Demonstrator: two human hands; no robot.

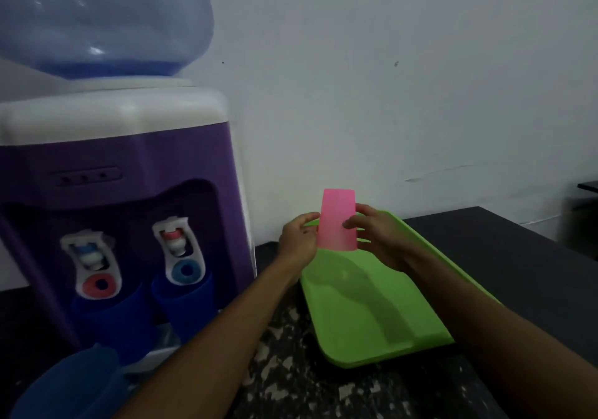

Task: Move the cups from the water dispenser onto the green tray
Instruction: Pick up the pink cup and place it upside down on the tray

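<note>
Both hands on the pink cup [338, 221] now, left hand [299, 240] and right hand [377, 234] pinching its sides, cup upside down over the far end of the green tray [372, 328], at twelve o'clock of it. Best play: lower it straight, rim flat on the tray, then let go. At the water dispenser [129, 211], nine o'clock, blue cups [182, 302] wait under the taps.

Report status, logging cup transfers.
Both hands, left and right, hold pink cup over green tray. Blue cups remain at dispenser. Nothing obstructing.
</note>
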